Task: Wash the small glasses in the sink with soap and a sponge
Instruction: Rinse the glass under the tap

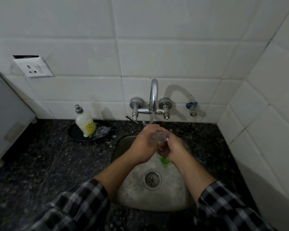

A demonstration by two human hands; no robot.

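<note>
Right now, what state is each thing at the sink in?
small glass, held under the stream.
left hand, gripping the glass.
right hand, gripping the glass.
tap, running.
soap bottle, upright in a black dish.
green object, lying in the sink; blurred.
drain, unplugged.

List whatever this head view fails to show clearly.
Head view throughout.
Small clear glass: blurred, mostly covered by the left hand and right hand.
Bright green object: half hidden beneath the right hand; sponge or not, unclear.
White plastic soap bottle: label too small to read.
</note>
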